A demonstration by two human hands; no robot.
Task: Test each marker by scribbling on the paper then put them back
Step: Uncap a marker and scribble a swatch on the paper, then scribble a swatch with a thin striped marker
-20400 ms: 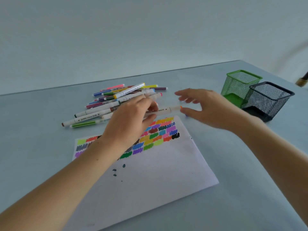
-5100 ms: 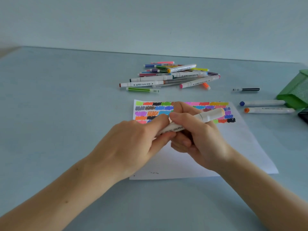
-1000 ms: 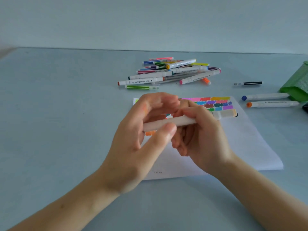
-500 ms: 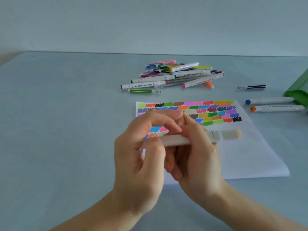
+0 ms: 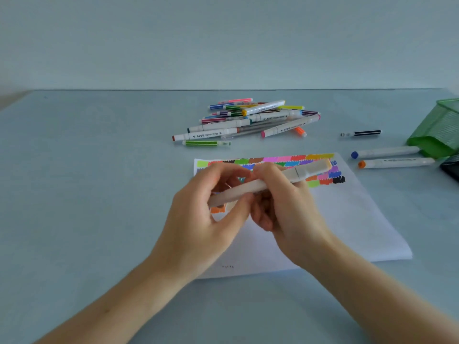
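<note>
A white double-ended marker [image 5: 301, 171] with a pale peach cap at its right end lies across both my hands, above the paper. My left hand [image 5: 206, 214] pinches its left end between thumb and fingers. My right hand [image 5: 285, 209] grips the barrel's middle. The white paper [image 5: 347, 219] lies under the hands, with rows of coloured scribbles along its far edge. A heap of several markers [image 5: 248, 120] lies beyond the paper. The marker's left tip is hidden by my fingers.
A blue-capped marker [image 5: 385, 152] and an orange-capped marker [image 5: 397, 162] lie to the right of the paper, a thin black pen [image 5: 361, 133] beyond them. A green mesh cup [image 5: 439, 131] lies at the right edge, with a black object [image 5: 450, 167] beside it.
Both hands, still holding the marker, shifted slightly up and right over the scribbles. The marker's right end tilted upward. The grip looks the same.
</note>
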